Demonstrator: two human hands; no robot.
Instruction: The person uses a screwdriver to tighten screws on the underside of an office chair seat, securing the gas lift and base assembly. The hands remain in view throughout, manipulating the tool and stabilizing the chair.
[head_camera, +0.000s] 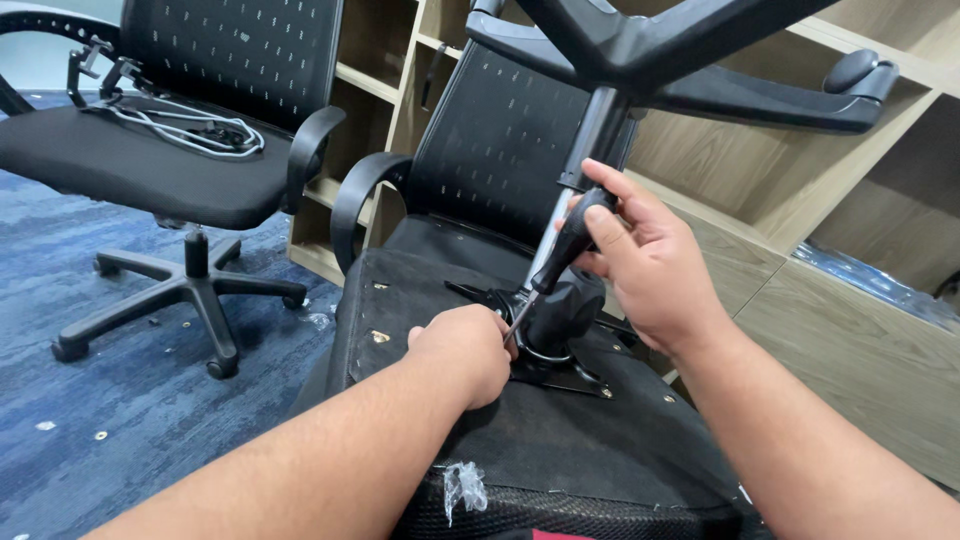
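An office chair lies upside down in front of me, its black seat underside (560, 430) facing up. A metal mounting plate (560, 375) sits on it, with the gas cylinder (595, 135) rising to the star base (700, 60). My right hand (640, 255) grips a black-handled screwdriver (570, 245), its shaft angled down-left to the plate. My left hand (465, 350) is closed at the screwdriver's tip, next to the plate; what its fingers pinch is hidden.
A second black mesh chair (150, 150) stands upright at left on blue carpet (100, 400), with a grey cable (200, 130) on its seat. Small screws lie scattered on the carpet. Wooden shelving (780, 180) runs behind and to the right. A scrap of clear plastic (463, 488) lies on the seat edge.
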